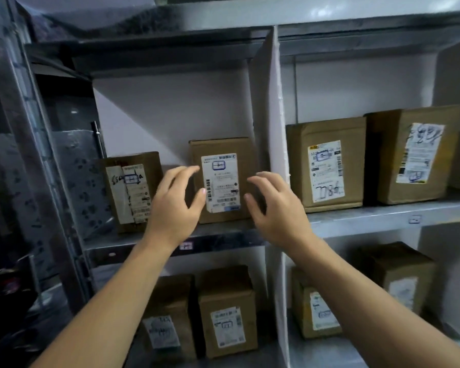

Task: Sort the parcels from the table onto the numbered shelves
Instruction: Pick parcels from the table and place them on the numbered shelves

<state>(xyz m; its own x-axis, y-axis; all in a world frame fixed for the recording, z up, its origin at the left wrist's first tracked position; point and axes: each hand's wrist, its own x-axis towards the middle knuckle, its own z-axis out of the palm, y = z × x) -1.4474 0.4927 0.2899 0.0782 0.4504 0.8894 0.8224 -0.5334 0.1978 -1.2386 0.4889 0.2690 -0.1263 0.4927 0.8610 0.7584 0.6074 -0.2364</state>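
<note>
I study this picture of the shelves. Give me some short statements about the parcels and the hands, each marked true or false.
1. Two parcels stand in the upper left compartment. True: the central parcel and the left parcel.
2. The right hand carries a parcel in the air. False: it is open, like the left hand, beside the central parcel, which stands on the shelf.
3. A white divider separates the left and right compartments. True.
4. The upper right compartment has no parcels. False: the nearer box and the far box stand there.
</note>
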